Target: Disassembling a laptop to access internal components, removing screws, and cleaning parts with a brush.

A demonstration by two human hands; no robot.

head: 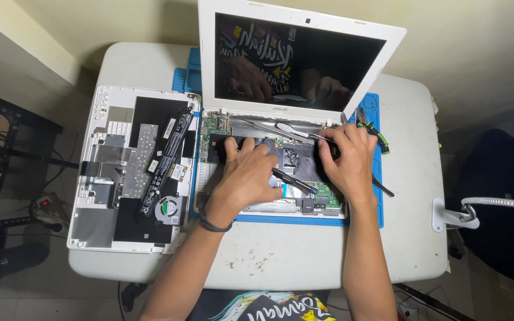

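While over the opened laptop base (269, 205), both hands (248, 175) (346, 160), screwdriver (295, 132) in right.

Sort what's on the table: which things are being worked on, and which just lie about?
In hand: opened white laptop, left hand and right hand on its black inner sheet.

Lying about: removed cover panel, long black battery, small fan, pliers, blue mat.

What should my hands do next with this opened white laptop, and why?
Probably lift the black sheet a little further with both hands. The left hand and right hand already press on it over the laptop base, and the circuit board shows only at its edges.
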